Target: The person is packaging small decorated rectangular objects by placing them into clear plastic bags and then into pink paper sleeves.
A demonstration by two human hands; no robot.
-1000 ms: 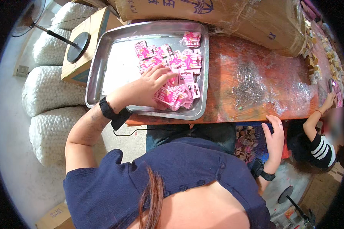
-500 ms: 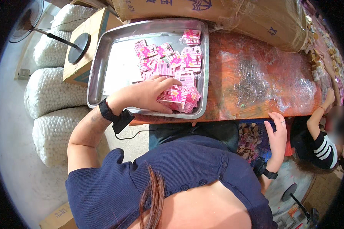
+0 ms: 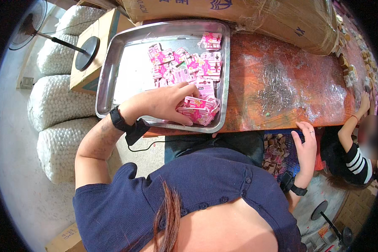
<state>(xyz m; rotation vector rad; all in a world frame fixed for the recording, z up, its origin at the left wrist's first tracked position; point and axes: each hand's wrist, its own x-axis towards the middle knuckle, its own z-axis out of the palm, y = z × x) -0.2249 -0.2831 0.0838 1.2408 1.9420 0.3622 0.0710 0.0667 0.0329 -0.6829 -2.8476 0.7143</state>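
Observation:
Small pink-and-white printed cards point(image 3: 172, 69) lie in a loose heap in a shallow metal tray point(image 3: 225, 75). Over the tray's near right corner, my left hand point(image 3: 166, 103) curls around a bundle of these pink printed cards point(image 3: 199, 111). Part of the bundle is hidden by the fingers, and its upper cards look tilted up. Off the table's front edge, to the right, my right hand point(image 3: 305, 145) is raised with thumb and fingers apart, holding nothing.
Thin shiny pieces point(image 3: 277, 90) are scattered on the orange table cover point(image 3: 243, 54). A large cardboard carton point(image 3: 281, 29) stands behind. Bags of white balls point(image 3: 59, 101) fill the left. A blue basket point(image 3: 287, 147) sits below the table; another person's hand point(image 3: 362, 105) works at right.
The fingers of my left hand have closed in around the pink cards, and the top cards have tipped up. My right hand has hardly moved.

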